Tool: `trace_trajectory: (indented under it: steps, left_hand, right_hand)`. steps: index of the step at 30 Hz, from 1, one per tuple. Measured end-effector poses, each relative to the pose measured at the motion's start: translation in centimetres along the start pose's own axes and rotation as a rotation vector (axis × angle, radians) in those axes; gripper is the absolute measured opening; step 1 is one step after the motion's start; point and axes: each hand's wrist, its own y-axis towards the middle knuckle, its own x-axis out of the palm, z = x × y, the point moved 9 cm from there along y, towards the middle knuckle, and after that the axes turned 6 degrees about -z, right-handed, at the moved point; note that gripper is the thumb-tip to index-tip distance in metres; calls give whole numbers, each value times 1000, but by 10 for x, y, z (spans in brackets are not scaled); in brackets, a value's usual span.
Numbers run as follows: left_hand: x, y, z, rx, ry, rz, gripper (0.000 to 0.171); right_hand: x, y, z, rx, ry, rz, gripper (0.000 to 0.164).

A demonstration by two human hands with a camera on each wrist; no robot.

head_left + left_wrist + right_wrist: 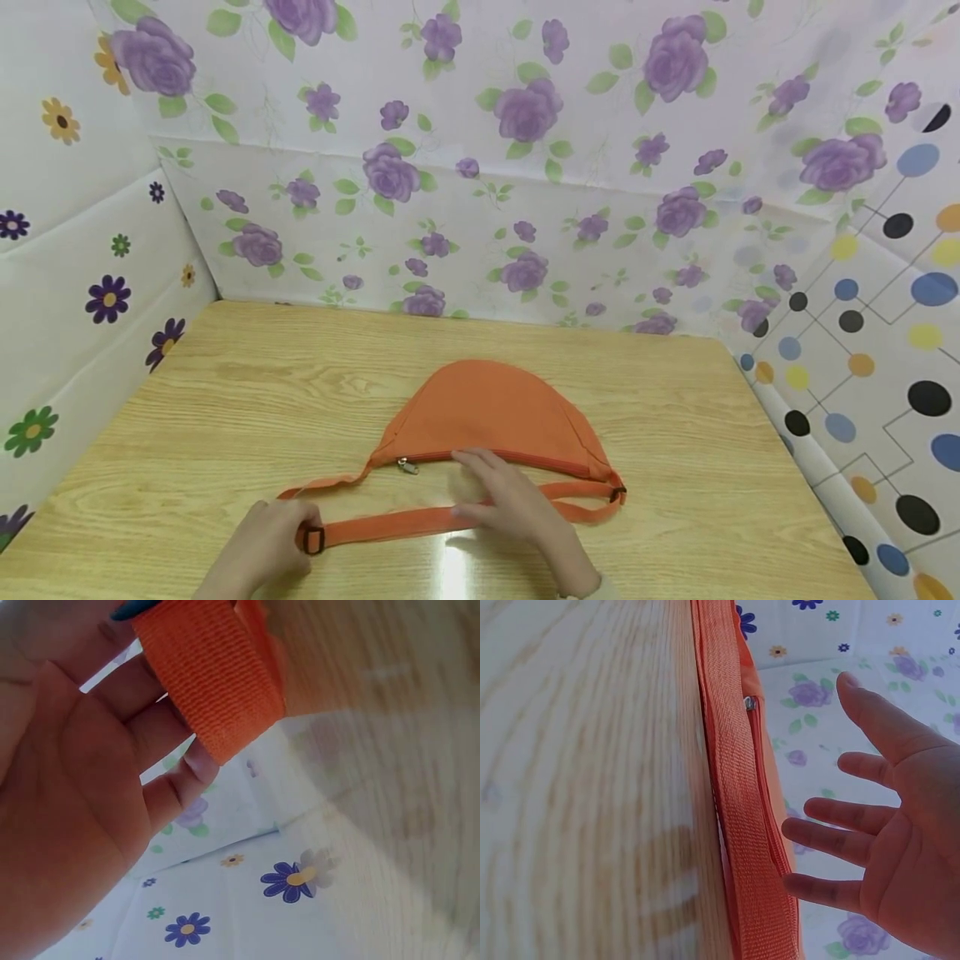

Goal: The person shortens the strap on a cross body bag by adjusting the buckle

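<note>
An orange waist bag lies on the wooden table, its rounded edge toward the back wall. Its zipper runs along the near edge, with the metal zipper pull at the left end. In front of the bag stretches its orange strap. At the strap's left end, beside a black buckle, my left hand grips the webbing; the left wrist view shows the folded strap against the fingers. My right hand hovers over the strap and zipper with spread fingers, holding nothing, as the right wrist view confirms.
A second black slider sits at the bag's right corner, where the strap doubles back. Behind the wooden table rises a cloth wall with purple flowers. Patterned cloth walls also stand at the left and right.
</note>
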Motion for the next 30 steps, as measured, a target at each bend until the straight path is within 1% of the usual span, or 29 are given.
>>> trace_trajectory:
  steps: [2,4,8,11,17,20,22,25,29,30]
  left_hand:
    - [0,0,-1,-5,13,7,33]
    - [0,0,0,7,31,15,33]
    - [0,0,0,34,21,21,32]
    - [-1,1,2,58,-19,6,31]
    - [-2,2,6,118,-106,-55,26]
    - [-3,2,9,141,-125,-68,25]
    - [-5,3,11,160,-125,-65,27]
    - [-6,4,16,180,-125,-57,35]
    - [-10,5,22,184,-141,-24,47]
    - [-12,4,24,194,-147,-11,48]
  right_hand:
    - [0,0,1,0,4,5,66]
    - [-1,-1,1,-8,7,13,66]
    - [-2,-2,0,-23,7,24,65]
    - [-3,-2,1,-13,16,19,65]
    - [-5,-3,2,3,49,13,64]
    - [-5,-3,2,0,48,16,64]
    - [-5,-3,3,5,46,16,65]
    - [-6,-3,3,14,48,16,65]
    - [-6,-3,4,27,52,10,65]
    - [-6,-4,4,29,51,11,65]
